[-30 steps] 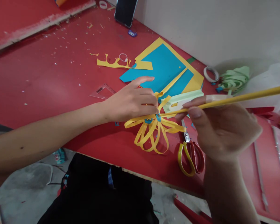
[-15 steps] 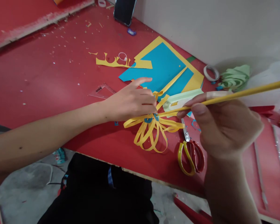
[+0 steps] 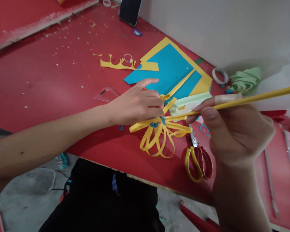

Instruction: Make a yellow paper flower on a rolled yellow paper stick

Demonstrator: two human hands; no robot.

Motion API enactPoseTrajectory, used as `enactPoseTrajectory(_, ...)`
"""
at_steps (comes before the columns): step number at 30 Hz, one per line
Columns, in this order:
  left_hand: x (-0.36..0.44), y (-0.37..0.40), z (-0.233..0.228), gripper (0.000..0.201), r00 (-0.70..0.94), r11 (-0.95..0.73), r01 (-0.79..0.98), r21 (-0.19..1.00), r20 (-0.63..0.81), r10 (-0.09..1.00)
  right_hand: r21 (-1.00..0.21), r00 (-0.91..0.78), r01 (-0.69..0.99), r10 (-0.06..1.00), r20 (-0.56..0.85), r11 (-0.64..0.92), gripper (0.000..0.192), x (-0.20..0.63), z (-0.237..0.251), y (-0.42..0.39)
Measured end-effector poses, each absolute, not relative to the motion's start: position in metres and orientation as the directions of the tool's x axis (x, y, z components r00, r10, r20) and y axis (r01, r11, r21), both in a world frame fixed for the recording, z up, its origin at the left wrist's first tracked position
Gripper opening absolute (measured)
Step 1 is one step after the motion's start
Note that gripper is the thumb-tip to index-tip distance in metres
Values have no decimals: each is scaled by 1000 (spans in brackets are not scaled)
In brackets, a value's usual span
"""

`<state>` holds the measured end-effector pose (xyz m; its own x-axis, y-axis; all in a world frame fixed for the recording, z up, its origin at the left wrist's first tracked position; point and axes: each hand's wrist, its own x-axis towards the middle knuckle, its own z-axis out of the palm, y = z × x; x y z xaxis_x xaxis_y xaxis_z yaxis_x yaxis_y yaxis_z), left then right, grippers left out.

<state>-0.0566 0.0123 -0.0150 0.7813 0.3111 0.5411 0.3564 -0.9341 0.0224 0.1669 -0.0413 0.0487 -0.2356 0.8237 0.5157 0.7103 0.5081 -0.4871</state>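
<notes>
My right hand (image 3: 229, 129) pinches a thin yellow stick (image 3: 261, 96) between thumb and fingers. The stick slants down to the left, and its far end meets a blue centre piece of a yellow looped paper flower (image 3: 157, 141). My left hand (image 3: 142, 103) is closed on the upper side of that flower, index finger stretched out; its fingertips are hidden behind the hand. Below the right fingers lie scissors (image 3: 194, 161) with one yellow and one red handle. Under the stick is a pale green and white piece (image 3: 183, 106).
Blue paper (image 3: 169, 64) lies on a larger yellow sheet (image 3: 204, 83). A cut yellow scrap (image 3: 125, 66) and a clear set square (image 3: 106, 92) sit to the left. A tape roll (image 3: 219, 76) and a pale green coil (image 3: 245, 80) are near the wall. A phone (image 3: 130, 12) stands behind.
Hardly anything differs. The whole view has shifted slightly to the right; both hands, the stick and the flower keep their places relative to one another.
</notes>
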Motion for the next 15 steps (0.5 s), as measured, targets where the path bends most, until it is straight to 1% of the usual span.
enactPoseTrajectory(3, -56, 11, -16, 30, 771, -930, 366, 40, 547, 327, -501, -255, 665, 798, 545, 554, 6, 165, 48, -41)
enactPoseTrajectory(7, -56, 10, -15, 28, 746, -919, 384, 93, 555, 368, -484, -277, 668, 792, 544, 566, 6, 164, 50, -41)
enactPoseTrajectory(12, -58, 15, -13, 26, 783, -937, 288, 197, 516, 349, -479, -288, 677, 800, 526, 558, 6, 165, 49, -40)
enactPoseTrajectory(15, -60, 18, -14, 22, 782, -929, 282, 239, 504, 367, -459, -289, 698, 802, 523, 550, 7, 165, 49, -40)
